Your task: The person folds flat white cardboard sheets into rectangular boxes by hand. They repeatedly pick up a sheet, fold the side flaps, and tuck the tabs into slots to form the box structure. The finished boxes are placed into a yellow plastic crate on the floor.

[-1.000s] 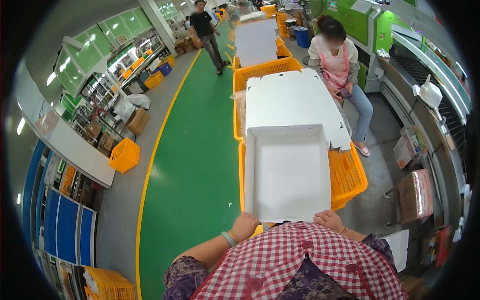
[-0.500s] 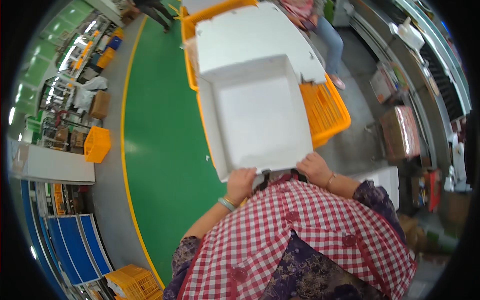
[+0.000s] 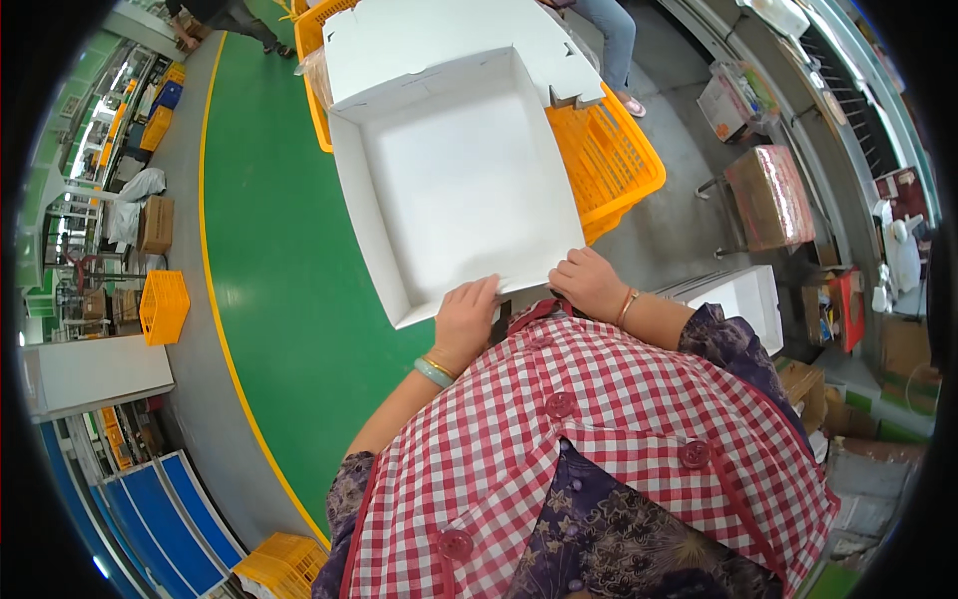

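Observation:
A large white cardboard box [image 3: 469, 165] with low walls stands in front of me, its wide lid [image 3: 439, 38] folded back at the far side. My left hand [image 3: 465, 321] is closed over the near wall, left of its middle, fingers over the rim. Nearer the right corner, my right hand [image 3: 591, 284] grips the same wall. The box's inside is bare white. Beneath box and lid is a yellow plastic crate [image 3: 624, 165], showing mostly at the right.
A green walkway [image 3: 289, 270] with a yellow line runs along my left. More yellow crates [image 3: 165, 306] stand beyond it. On the right are a wrapped carton [image 3: 770, 198], a white box [image 3: 743, 304] and a long workbench. Another person's legs [image 3: 607, 40] show beyond the crate.
The whole view has shifted, so the box and both hands appear higher and farther left. Both hands keep their hold on the near wall.

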Available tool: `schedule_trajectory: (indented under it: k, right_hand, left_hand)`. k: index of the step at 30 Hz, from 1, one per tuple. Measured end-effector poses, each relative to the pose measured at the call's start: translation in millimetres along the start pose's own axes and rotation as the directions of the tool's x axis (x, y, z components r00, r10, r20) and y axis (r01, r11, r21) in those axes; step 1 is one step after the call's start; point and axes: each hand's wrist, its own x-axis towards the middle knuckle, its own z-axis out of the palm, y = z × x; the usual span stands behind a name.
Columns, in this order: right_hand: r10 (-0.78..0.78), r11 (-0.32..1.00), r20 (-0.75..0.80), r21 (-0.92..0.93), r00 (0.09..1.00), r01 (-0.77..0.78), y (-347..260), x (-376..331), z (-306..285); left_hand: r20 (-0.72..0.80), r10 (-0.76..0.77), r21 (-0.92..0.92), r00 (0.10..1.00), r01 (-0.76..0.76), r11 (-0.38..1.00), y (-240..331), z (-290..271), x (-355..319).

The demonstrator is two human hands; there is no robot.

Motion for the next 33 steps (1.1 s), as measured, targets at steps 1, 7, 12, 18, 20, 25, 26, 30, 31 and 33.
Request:
schedule_trajectory:
  k: [1,7,12,18,20,25,26,30,31,33]
  right_hand:
    - [0.008,1.0,0.015,-0.011,1.0,-0.008,-2.8,0.6,1.8]
    - [-0.045,0.999,0.005,-0.001,0.999,0.045,-12.0,15.9,23.8]
    - [-0.05,0.998,0.043,0.034,0.998,0.049,-12.1,19.8,28.7]
    - [-0.005,0.999,0.004,0.041,1.0,0.005,-14.3,23.2,23.3]
    - [0.02,0.999,0.001,0.032,1.0,-0.02,-16.4,26.0,23.9]
    - [0.24,0.97,-0.033,0.053,0.97,-0.238,-23.6,16.2,10.2]
    - [0.315,0.949,-0.192,0.039,0.93,-0.314,-25.4,18.5,4.1]
    - [0.723,0.647,-0.451,0.176,0.524,-0.741,-13.4,9.3,9.6]
    - [0.855,0.517,-0.2,0.261,0.478,-0.815,-6.7,-0.8,27.1]
    - [0.915,0.229,0.209,0.436,0.345,-0.87,-15.0,4.7,24.8]
  left_hand:
    - [0.044,0.004,-0.016,0.999,-0.003,1.0,-1.1,3.7,-0.3]
    - [0.176,0.006,-0.098,0.984,0.012,0.995,-9.8,6.7,3.1]
    - [0.119,-0.015,-0.097,0.993,0.027,0.995,-11.8,2.1,1.5]
    - [0.106,-0.047,-0.052,0.993,0.052,0.997,-25.5,-10.6,-10.2]
    - [0.149,-0.057,-0.067,0.987,0.068,0.995,-31.3,-9.7,-6.2]
    - [0.2,-0.056,-0.109,0.978,0.079,0.991,-34.3,-9.9,-10.9]
    - [0.217,-0.057,-0.105,0.974,0.082,0.991,-33.5,-10.7,-16.1]
    - [0.213,-0.034,-0.004,0.976,0.036,0.999,-50.4,-18.8,-35.7]
    - [0.231,-0.035,0.007,0.972,0.034,0.999,-55.0,-25.1,-39.9]
    - [0.274,0.09,-0.02,0.957,-0.088,0.996,-64.2,-30.5,-42.2]
